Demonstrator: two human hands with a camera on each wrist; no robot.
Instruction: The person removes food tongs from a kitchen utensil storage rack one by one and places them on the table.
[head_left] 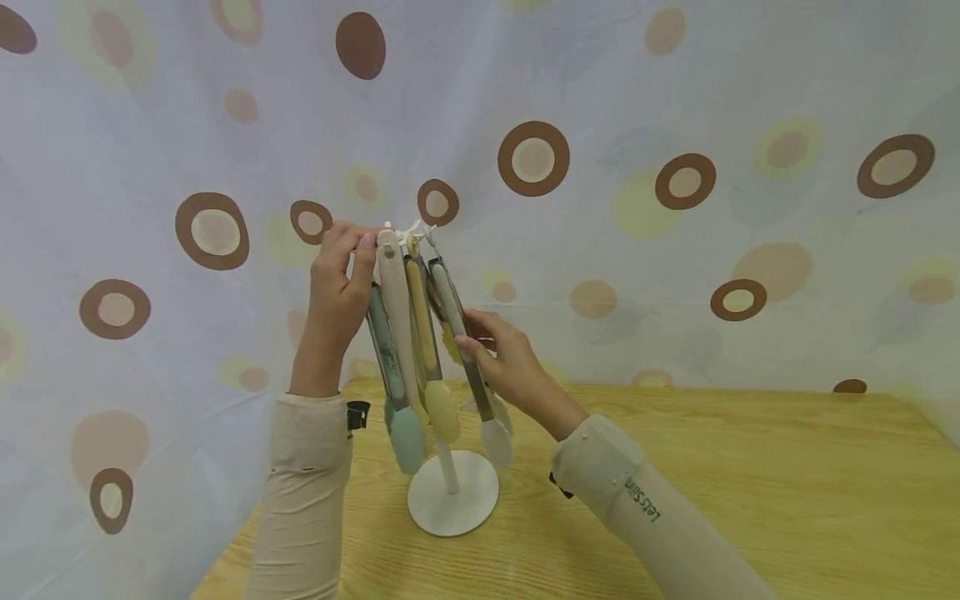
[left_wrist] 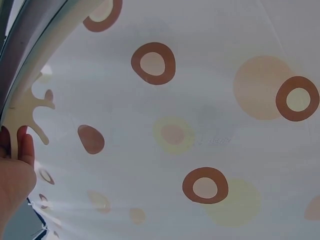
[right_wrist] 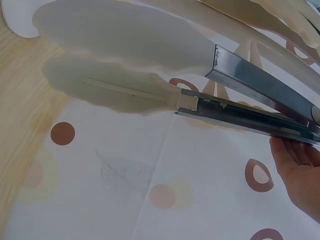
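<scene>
A white utensil stand [head_left: 474,510] with a round base holds several hanging utensils from the hooks at its top. My left hand [head_left: 337,279] is up at those hooks; in the left wrist view its fingers pinch a pale branched hook piece [left_wrist: 25,112]. Lower on the other side, my right hand [head_left: 517,360] holds tongs with pale grey tips [head_left: 497,442] by a metal arm. Their two arms stand slightly apart in the right wrist view. Green-tipped tongs [head_left: 407,442], yellow-tipped tongs [head_left: 441,412] and a beige handle [head_left: 395,292] hang between my hands.
The stand is on a wood-grain table [head_left: 720,500]. A white curtain [head_left: 600,83] with brown and yellow circles hangs behind the table and along its left side.
</scene>
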